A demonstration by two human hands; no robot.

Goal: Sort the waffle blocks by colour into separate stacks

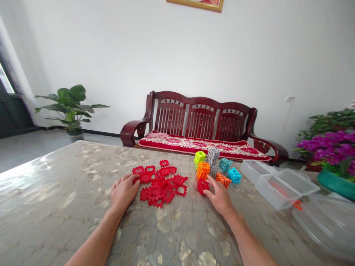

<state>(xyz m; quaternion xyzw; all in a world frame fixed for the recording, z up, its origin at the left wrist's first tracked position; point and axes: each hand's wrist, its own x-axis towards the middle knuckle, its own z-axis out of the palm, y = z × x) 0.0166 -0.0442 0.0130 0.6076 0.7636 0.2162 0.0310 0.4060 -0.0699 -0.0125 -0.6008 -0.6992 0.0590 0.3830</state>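
My left hand (124,191) is at the left edge of a loose pile of red plastic interlocking panels (155,194), its fingers closed on a red panel (135,180) that is mostly covered. Some panels in the pile have square, round or window-like cut-outs. On the right, my right hand (221,197) has thumb and fingertips on a small red cube (202,186) resting on the table. Just behind it is an orange block (203,170), with a lime-green block (199,158) further back. Grey blocks (213,156), a teal block (225,164), a blue block (234,175) and a darker orange block (223,180) cluster beside these.
A patterned cloth covers the table (83,184). Clear plastic boxes (274,190), one with red and orange bits, and clear lids (327,221) lie at the right. Purple flowers in a teal pot (337,184) stand beyond. Behind the table is a wooden bench (199,118).
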